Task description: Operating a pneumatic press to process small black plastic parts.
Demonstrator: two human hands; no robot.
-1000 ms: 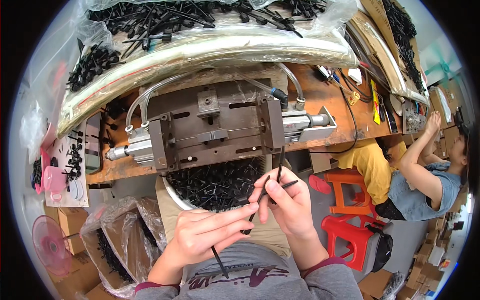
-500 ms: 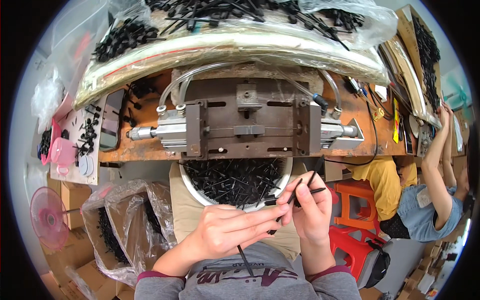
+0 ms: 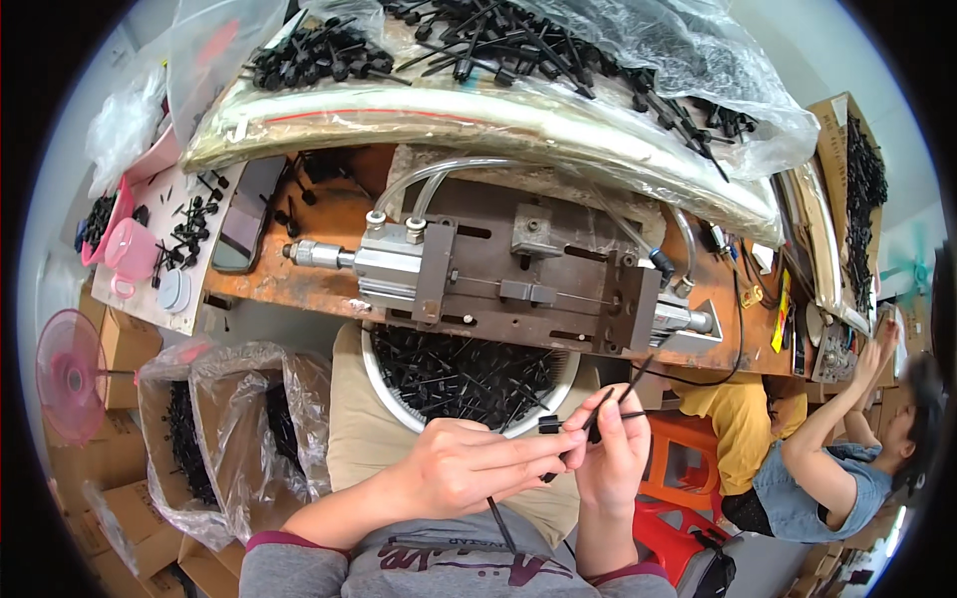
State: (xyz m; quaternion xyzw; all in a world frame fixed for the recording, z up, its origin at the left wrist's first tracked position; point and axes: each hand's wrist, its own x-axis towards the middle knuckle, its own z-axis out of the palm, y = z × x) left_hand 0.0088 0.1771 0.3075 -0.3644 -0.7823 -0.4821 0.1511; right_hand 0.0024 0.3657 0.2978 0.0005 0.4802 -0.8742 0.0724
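My left hand is closed, its fingers reaching across to the right hand above my lap. A thin black plastic rod sticks out beneath its palm. Closed too, my right hand pinches several slender black rods that point up and to the right. A blocky black head shows between the hands; which hand grips it I cannot tell. Just beyond them a white tub between my legs holds many black rods of the same sort.
Beyond the tub, a metal fixture with two air cylinders and clear hoses sits on the wooden bench. Black parts lie piled behind it. Plastic-lined boxes stand left; a co-worker sits right near a red stool.
The view has tilted and shifted, so the bench slants down to the right. Both hands stay together with the black rods in them. The co-worker's arms appear lower in the picture.
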